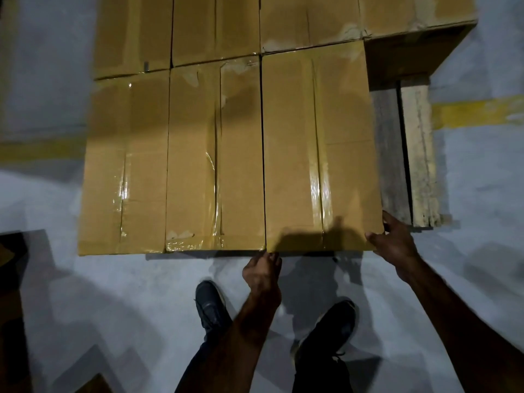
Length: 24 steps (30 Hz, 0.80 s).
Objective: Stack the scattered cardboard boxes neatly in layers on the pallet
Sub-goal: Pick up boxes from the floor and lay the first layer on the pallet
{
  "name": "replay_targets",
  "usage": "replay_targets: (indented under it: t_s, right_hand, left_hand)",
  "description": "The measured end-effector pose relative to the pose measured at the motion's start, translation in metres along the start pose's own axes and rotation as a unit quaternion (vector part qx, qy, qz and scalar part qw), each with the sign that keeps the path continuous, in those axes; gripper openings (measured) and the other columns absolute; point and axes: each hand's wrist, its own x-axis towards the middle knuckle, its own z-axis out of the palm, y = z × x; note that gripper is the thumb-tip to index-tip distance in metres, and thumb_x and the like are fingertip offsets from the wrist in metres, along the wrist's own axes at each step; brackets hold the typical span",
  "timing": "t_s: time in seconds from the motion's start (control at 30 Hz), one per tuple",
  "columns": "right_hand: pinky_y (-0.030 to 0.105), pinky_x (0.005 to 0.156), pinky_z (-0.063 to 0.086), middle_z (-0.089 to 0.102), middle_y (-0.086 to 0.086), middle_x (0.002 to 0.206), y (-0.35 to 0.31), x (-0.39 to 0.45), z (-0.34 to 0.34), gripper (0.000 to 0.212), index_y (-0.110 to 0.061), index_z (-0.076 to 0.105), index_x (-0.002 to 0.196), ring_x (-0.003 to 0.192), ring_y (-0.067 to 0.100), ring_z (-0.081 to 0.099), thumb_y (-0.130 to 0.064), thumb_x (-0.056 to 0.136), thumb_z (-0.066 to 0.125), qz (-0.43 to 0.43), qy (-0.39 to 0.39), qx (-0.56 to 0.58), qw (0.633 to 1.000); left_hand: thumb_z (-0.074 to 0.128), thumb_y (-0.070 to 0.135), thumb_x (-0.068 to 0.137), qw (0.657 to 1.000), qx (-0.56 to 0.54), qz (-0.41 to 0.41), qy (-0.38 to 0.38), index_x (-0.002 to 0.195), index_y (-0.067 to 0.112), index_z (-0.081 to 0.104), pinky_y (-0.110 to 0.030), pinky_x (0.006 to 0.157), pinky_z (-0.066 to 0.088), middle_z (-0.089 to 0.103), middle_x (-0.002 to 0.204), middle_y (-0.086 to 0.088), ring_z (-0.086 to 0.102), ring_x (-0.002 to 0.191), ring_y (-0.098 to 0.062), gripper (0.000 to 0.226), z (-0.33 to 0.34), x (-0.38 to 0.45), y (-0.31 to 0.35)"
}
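Observation:
Several taped brown cardboard boxes lie side by side on a wooden pallet (405, 154), whose bare slats show at the right. The nearest right box (317, 143) sits beside the middle box (215, 154) and the left box (124, 163). My left hand (262, 272) holds the near bottom edge of the right box at its left corner, fingers curled under. My right hand (392, 241) grips the box's near right corner, thumb on its side.
A back row of boxes (215, 26) fills the far side of the pallet. Grey concrete floor with a yellow line (479, 110) surrounds it. My two shoes (211, 304) stand just in front. A dark object (14, 279) sits at the left edge.

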Motion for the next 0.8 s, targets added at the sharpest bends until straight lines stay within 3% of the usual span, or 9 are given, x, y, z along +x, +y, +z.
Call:
replay_targets:
  t_s: [0.1, 0.4, 0.6, 0.8]
  right_hand:
    - [0.059, 0.097, 0.057, 0.067, 0.004, 0.122, -0.001, 0.001, 0.001, 0.058, -0.025, 0.056, 0.146, 0.111, 0.032, 0.065, -0.009, 0.093, 0.075, 0.001, 0.004, -0.008, 1.0]
    - [0.057, 0.096, 0.057, 0.066, 0.005, 0.126, 0.0, 0.002, 0.005, 0.061, -0.026, 0.054, 0.149, 0.114, 0.031, 0.063, -0.01, 0.094, 0.076, 0.004, 0.015, -0.01, 1.0]
    - [0.06, 0.095, 0.057, 0.067, 0.007, 0.125, 0.004, 0.006, 0.005, 0.06, -0.025, 0.056, 0.146, 0.112, 0.032, 0.063, -0.009, 0.092, 0.076, 0.003, 0.016, -0.011, 1.0]
    - [0.06, 0.098, 0.056, 0.065, 0.003, 0.122, 0.002, 0.007, 0.006, 0.06, -0.024, 0.056, 0.148, 0.115, 0.033, 0.062, -0.008, 0.094, 0.075, 0.008, 0.003, 0.001, 1.0]
  left_hand:
    - [0.057, -0.017, 0.095, 1.0, -0.018, -0.002, 0.002, 0.081, -0.005, 0.066, -0.045, 0.092, 0.056, 0.069, 0.083, -0.02, 0.067, 0.084, -0.035, 0.021, 0.002, -0.007, 0.0]
    - [0.059, -0.016, 0.091, 0.999, -0.02, -0.015, 0.035, 0.077, -0.002, 0.066, -0.039, 0.084, 0.057, 0.066, 0.08, -0.019, 0.066, 0.078, -0.031, 0.021, 0.008, -0.01, 0.006]
    - [0.054, -0.019, 0.09, 0.999, -0.025, -0.012, 0.038, 0.083, -0.005, 0.065, -0.041, 0.083, 0.059, 0.068, 0.086, -0.025, 0.068, 0.087, -0.036, 0.019, 0.007, -0.004, 0.006]
    - [0.047, -0.021, 0.09, 0.999, -0.006, -0.001, 0.04, 0.085, -0.005, 0.062, -0.046, 0.089, 0.059, 0.065, 0.086, -0.024, 0.065, 0.079, -0.033, 0.022, 0.012, -0.007, 0.008]
